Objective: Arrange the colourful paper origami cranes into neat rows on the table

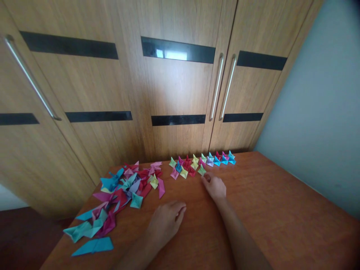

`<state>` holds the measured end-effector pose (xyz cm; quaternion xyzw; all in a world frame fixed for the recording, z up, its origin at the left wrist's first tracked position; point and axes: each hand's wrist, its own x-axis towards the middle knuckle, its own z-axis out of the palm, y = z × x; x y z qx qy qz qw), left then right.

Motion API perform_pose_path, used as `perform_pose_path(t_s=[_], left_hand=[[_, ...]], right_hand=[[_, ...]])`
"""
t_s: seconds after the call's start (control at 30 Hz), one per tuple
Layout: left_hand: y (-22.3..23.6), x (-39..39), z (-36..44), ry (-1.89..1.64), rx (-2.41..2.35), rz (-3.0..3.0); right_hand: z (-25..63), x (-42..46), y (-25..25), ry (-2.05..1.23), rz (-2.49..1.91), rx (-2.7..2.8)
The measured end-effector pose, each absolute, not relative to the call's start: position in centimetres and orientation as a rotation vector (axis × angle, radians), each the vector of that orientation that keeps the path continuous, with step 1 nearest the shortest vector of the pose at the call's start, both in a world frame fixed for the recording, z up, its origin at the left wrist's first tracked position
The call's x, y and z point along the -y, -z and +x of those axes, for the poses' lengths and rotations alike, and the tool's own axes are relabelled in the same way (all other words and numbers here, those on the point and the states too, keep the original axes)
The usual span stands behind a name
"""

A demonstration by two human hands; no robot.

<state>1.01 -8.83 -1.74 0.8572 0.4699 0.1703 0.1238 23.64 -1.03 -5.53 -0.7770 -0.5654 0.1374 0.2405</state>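
My right hand [215, 186] reaches to the front end of the rows of origami boats, its thumb and fingers closed at the lower edge of a light green origami boat [201, 170]. That boat sits upright on the table. Beside it in the same row are a red boat [191, 171], a yellow boat [183, 172] and a pink boat [174, 173]. My left hand [168, 219] hovers or rests over the tabletop with fingers curled together, and nothing shows in it. To its left lies a heap of folded papers [120, 197] in many colours, with a teal piece [136, 201] nearest.
The brown wooden table [270, 210] backs onto a wooden wardrobe [177, 90] with metal handles. More boats [224, 159] line the table's back edge. A flat blue folded paper [94, 246] lies near the left edge. A pale wall [317, 112] borders the right side.
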Motion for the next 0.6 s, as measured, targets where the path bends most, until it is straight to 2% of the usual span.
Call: perform_pose_path(t_s=[0.2,0.6], left_hand=[[3.2,11.4,-3.5,-0.648,-1.395,2.382],[3.8,11.3,-2.9,-0.648,-1.396,2.22]], right_hand=[[23.2,0.3,5.6,-0.296,-2.232,1.627],[23.0,-0.8,5.6,-0.234,-2.294,1.649]])
